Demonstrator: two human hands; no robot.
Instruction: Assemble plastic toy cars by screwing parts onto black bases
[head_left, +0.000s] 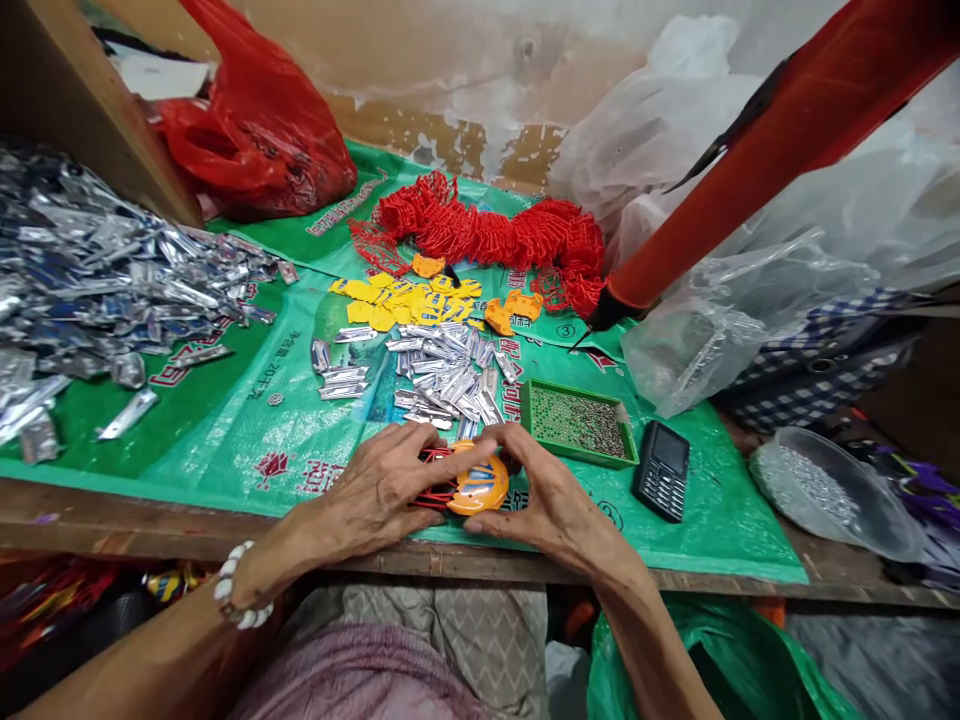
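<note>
Near the table's front edge, a rounded orange plastic piece (480,484) with a blue and white mark lies between my hands. The thumb and fingers of my right hand (541,492) close around its right side. My left hand (382,478) grips its left side, fingers over a bundle of red cords (437,478) that runs to the piece. What is under the fingers is hidden. Just beyond are a heap of silvery metal strips (450,370), a pile of yellow pieces (409,300) and a few loose orange pieces (514,312).
Red netted cord (495,235) lies at the back. A green tray (577,422) of small metal parts and a black keypad phone (661,470) sit to the right, before a plastic bowl (832,495). Wrapped strips (112,270) are heaped left. A red pole (750,170) slants overhead.
</note>
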